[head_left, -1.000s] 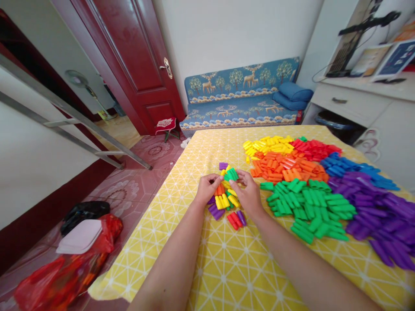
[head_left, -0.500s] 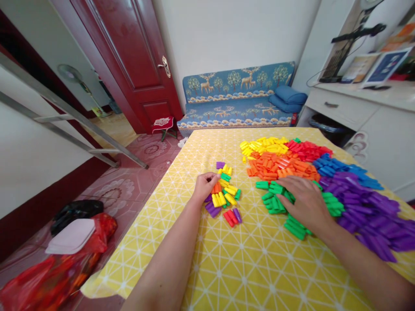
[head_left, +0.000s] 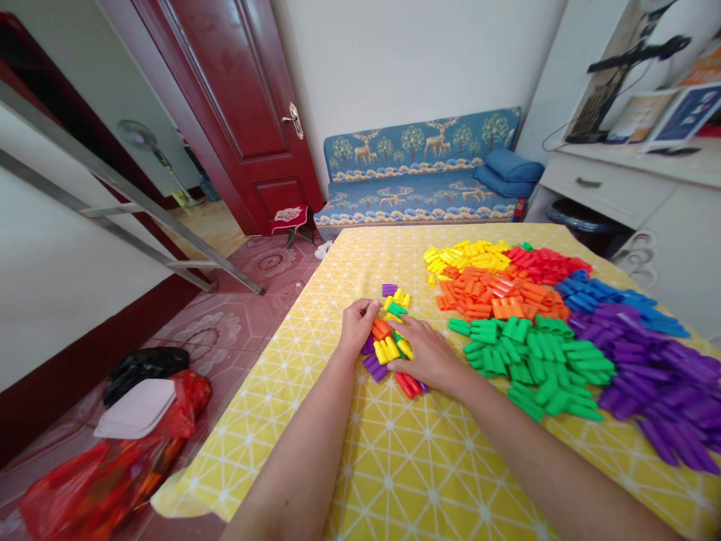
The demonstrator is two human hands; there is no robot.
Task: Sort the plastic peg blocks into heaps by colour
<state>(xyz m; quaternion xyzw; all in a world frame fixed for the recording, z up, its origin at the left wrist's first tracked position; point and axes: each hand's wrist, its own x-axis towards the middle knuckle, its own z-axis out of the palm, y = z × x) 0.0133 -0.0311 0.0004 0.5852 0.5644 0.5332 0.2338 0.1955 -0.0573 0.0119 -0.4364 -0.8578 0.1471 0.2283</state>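
Observation:
Small ribbed plastic pieces, like short tubes joined side by side, lie in a mixed cluster on the table. Around this cluster are my two hands. At its left edge, my left hand [head_left: 358, 324] is curled with thumb and forefinger together; what they hold, if anything, is hidden. Beside those fingers are orange pieces [head_left: 381, 328]. From the right, my right hand [head_left: 428, 353] reaches over the cluster, its thumb and fingers apart around yellow pieces [head_left: 386, 350]. Red pieces [head_left: 406, 385] lie below its thumb, and a purple piece [head_left: 389, 289] sits at the far end.
Sorted heaps cover the table's right side: yellow [head_left: 467, 258], orange [head_left: 478, 291], red [head_left: 546, 263], blue [head_left: 597, 291], green [head_left: 507, 349] and purple [head_left: 665, 368]. A patterned yellow cloth [head_left: 388, 466] covers the table. Beyond stand a blue sofa [head_left: 405, 191] and a white cabinet [head_left: 631, 195].
My right hand has moved left from the green heap to the mixed cluster. My left hand stays at the cluster's left edge. The view has shifted slightly.

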